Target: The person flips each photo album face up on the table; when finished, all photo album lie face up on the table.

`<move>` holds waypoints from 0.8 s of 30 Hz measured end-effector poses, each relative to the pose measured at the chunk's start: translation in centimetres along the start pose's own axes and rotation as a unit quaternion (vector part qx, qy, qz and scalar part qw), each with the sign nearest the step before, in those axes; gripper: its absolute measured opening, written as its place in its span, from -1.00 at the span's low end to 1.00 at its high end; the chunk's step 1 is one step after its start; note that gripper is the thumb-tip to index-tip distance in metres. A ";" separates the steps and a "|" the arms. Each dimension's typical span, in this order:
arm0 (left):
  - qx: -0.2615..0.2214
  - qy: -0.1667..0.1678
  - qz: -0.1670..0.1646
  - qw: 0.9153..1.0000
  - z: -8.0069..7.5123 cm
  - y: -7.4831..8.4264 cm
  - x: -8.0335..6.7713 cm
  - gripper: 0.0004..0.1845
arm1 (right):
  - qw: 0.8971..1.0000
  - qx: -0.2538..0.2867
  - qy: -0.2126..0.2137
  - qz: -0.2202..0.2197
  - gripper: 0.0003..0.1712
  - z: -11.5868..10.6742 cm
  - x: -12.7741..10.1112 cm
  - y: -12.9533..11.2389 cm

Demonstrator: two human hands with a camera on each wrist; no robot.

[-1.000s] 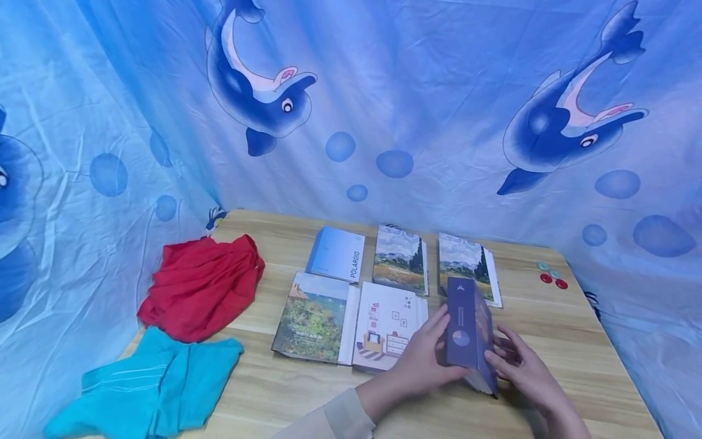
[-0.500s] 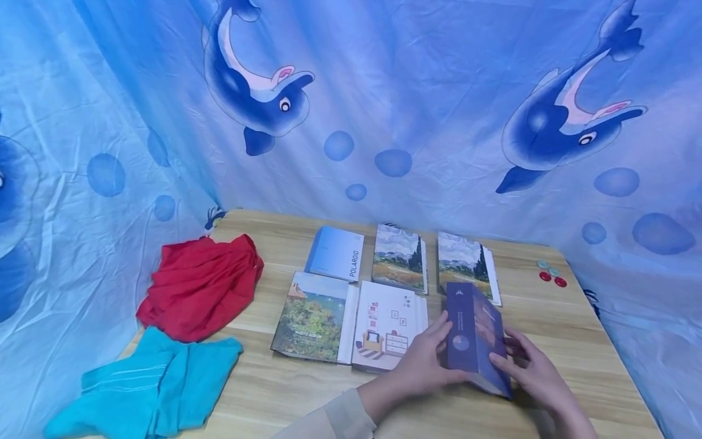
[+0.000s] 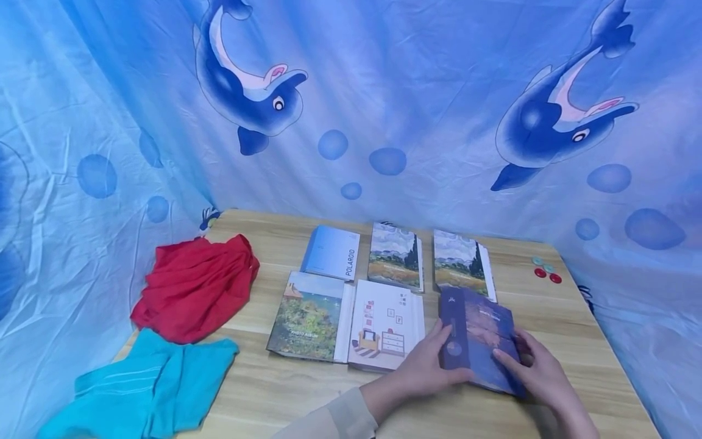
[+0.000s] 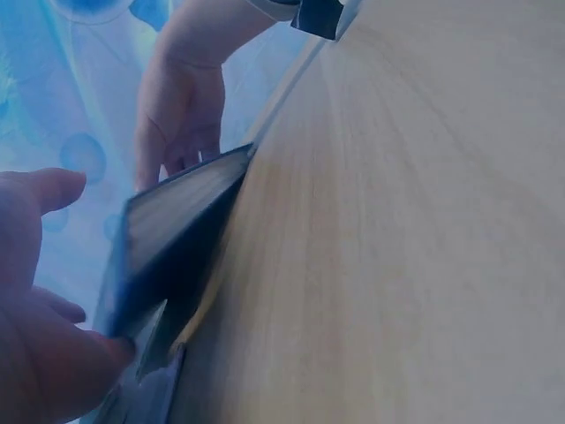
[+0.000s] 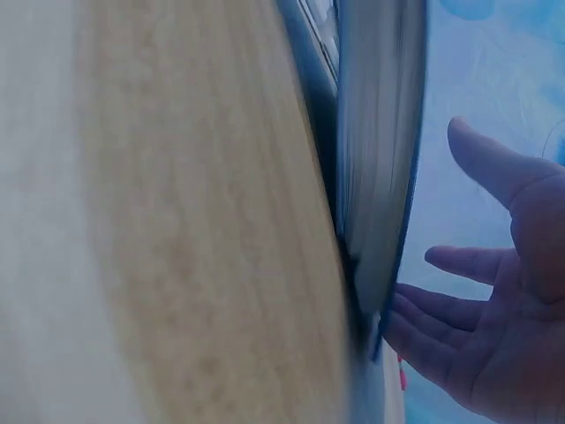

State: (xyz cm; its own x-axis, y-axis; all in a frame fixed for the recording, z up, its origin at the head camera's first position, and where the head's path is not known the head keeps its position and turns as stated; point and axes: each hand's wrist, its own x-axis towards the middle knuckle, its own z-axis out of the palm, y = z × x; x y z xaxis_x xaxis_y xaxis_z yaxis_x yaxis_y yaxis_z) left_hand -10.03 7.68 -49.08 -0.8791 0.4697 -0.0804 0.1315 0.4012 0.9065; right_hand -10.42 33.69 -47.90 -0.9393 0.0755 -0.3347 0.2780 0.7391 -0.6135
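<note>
We see the wooden table point(image 5: 203, 221) filling the left. Just beside it stands the dark blue album point(image 5: 375, 177), edge-on, page edges showing. Our right hand point(image 5: 494, 309) lies beyond the album, fingers straight, fingertips touching its lower cover.

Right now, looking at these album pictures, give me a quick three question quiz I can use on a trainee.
1. True or false: the dark blue album lies fully flat on the table.
2. Which hand touches the album's spine side? A) left hand B) right hand C) neither
3. Fill in: the word printed on the spine of the light blue album is ______.

Key:
1. False. In the left wrist view one edge is raised off the wood, so it is tilted.
2. A. The right hand's fingers lie on the cover's opposite side.
3. POLAROID.
</note>
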 end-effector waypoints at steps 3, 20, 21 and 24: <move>-0.013 -0.005 -0.023 1.000 0.0 0.1 -0.1 -0.04 | 0.999 -0.033 0.010 -0.009 0.30 -0.1 -0.1 -0.5; 0.181 0.045 0.119 0.975 -5.2 0.6 -1.2 -0.10 | 0.979 -0.093 0.133 -0.127 0.09 1.1 -1.5 -4.0; 0.198 0.055 0.129 0.970 -5.8 0.5 -1.2 -0.13 | 0.976 -0.094 0.143 -0.134 0.09 1.2 -1.5 -4.2; 0.255 0.082 0.146 0.953 -7.5 0.1 -1.5 -0.19 | 0.966 -0.097 0.174 -0.161 0.09 1.7 -1.5 -4.8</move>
State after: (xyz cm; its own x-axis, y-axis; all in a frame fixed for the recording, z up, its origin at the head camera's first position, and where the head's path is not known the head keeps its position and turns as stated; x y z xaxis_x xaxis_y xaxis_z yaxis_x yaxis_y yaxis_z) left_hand -12.13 1.13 -45.80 -0.8258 0.5068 0.2474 0.5489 0.6217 0.5588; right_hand -10.00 28.84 -45.64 -0.9909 0.0162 0.1339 -0.0517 0.8713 -0.4879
